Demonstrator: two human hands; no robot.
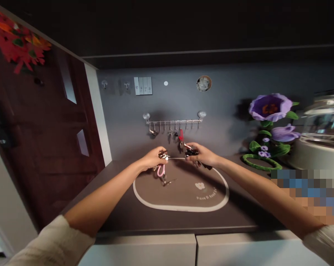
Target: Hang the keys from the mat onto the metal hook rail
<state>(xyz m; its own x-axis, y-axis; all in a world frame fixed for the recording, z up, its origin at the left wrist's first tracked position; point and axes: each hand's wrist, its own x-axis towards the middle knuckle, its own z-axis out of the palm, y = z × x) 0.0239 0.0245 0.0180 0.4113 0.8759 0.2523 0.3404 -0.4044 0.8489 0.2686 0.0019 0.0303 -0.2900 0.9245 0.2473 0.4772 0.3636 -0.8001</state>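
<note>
My left hand (156, 158) is closed round a bunch of keys (163, 156) above the mat. A pink loop (161, 170) and a loose-hanging key dangle below its fingers. To the right, my right hand (200, 155) grips a second bunch of keys (191, 152) with dark pieces on it; the fingers partly hide them. Just behind the hands, a clear hook rail (174, 121) is fixed to the wall by suction cups. On its hooks hang a small metal item (153, 132), keys (171, 135) and a red strap (181, 135).
An oval brown mat (172, 195) with a pale rim lies on the dark counter (114, 214). Purple artificial flowers (271, 107) and a glass-topped appliance (319, 136) stand at right. Overhead is a dark cabinet (200, 26); a brown door (53, 147) is at left.
</note>
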